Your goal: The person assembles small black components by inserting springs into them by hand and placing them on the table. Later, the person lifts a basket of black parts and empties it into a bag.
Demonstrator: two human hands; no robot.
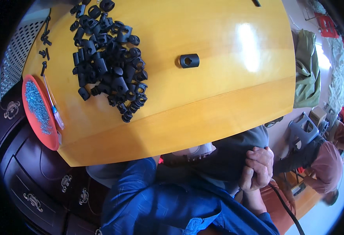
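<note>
My right hand [257, 169] is down beside my lap at the right, below the table's front edge. Its fingers are curled closed, and whatever may be inside them is hidden. A black cord [287, 205] runs down just past the wrist. My left arm, in a blue sleeve [134, 176], reaches to the table's front edge; only a bit of wrist shows and the fingers are hidden. On the yellow table [203, 102] lies a single black plastic part [190, 60] with a shaped hole. A large pile of similar black parts [109, 58] is to its left.
An orange-red oval dish [54, 139] of small silvery pieces sits at the table's left edge, with a screwdriver [58, 117] alongside. Several dark slim pieces [43, 68] lie behind it. Dark drawers [34, 188] stand at left. Rightward are a grey stool [303, 129] and another person [326, 164].
</note>
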